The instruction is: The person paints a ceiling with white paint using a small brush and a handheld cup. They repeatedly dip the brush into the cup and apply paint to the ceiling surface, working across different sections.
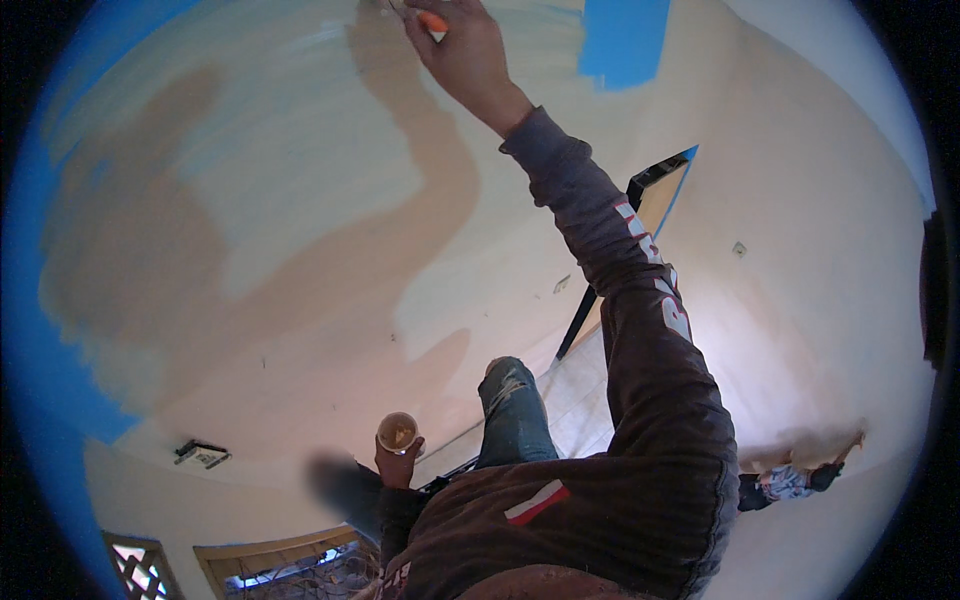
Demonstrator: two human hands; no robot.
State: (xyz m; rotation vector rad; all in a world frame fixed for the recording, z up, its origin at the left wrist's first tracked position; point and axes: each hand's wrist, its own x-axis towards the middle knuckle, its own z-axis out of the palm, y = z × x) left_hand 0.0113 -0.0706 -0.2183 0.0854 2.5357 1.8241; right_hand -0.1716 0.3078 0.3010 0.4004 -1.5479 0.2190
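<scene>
My right hand (465, 55) is raised at the top edge, closed around an orange-handled paintbrush (432, 22). The brush's head is mostly cut off by the frame, close to the wall. The wall (300, 150) is streaked with beige paint over blue, and my arm's shadow falls across it. Low down, close to my body, my left hand (396, 468) grips a small round cup (398, 430). Some light brown stuff shows inside the cup.
A blue patch (622, 40) remains bare of beige at the upper right. A dark-framed opening (660, 180) stands right of the wall. Another person (790, 482) is at the far right wall. Lower left are an electrical box (203, 454) and a wood-framed window (275, 560).
</scene>
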